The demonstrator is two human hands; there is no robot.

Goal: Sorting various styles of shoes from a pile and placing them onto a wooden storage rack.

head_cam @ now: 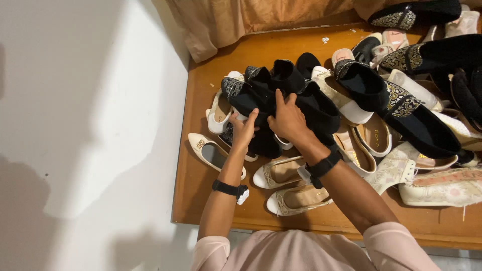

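A heap of shoes covers a wooden table (201, 165). My left hand (244, 129) and my right hand (287, 119) both press on a bunch of black fabric shoes (281, 95) with patterned trim at the left of the heap. Fingers of both hands curl around the black shoes. Each wrist wears a black band with a white tag. Below my hands lie cream flat shoes (278, 173), and one cream flat (208, 150) sits apart at the left.
More black embroidered shoes (401, 108) and pale heels (442, 188) fill the right side of the table. A tan cloth (241, 20) hangs at the far edge. A white wall (85, 125) runs along the table's left side.
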